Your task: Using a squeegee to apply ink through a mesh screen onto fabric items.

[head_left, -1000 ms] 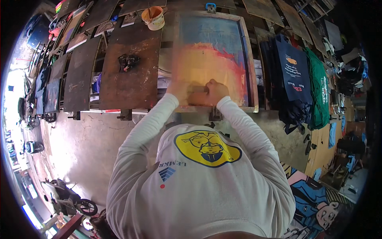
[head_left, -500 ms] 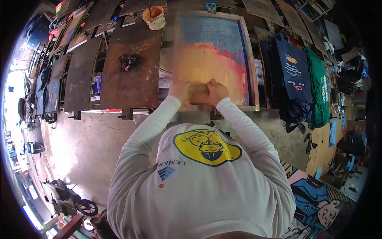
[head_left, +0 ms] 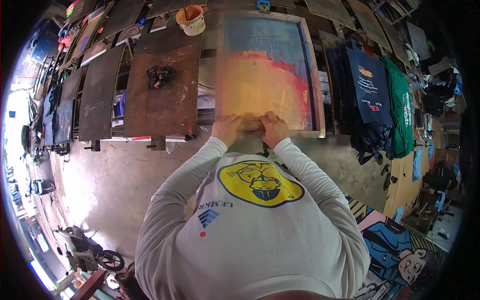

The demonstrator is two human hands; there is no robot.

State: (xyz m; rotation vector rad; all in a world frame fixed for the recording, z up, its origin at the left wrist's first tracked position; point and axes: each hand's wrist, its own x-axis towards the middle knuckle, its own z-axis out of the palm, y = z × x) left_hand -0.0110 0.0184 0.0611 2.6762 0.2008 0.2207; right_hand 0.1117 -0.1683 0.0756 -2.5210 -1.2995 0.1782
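The screen (head_left: 265, 85) is blue at its far end and yellow-orange nearer, with a ragged red border between; its frame (head_left: 312, 75) is brown. Far left, the bucket (head_left: 196, 26) is white, orange inside. Right, a navy bag (head_left: 370, 92) bears orange, white and red print; the bag beyond (head_left: 399, 107) is green. The shirt (head_left: 272, 240) is white with a yellow, navy-edged oval.
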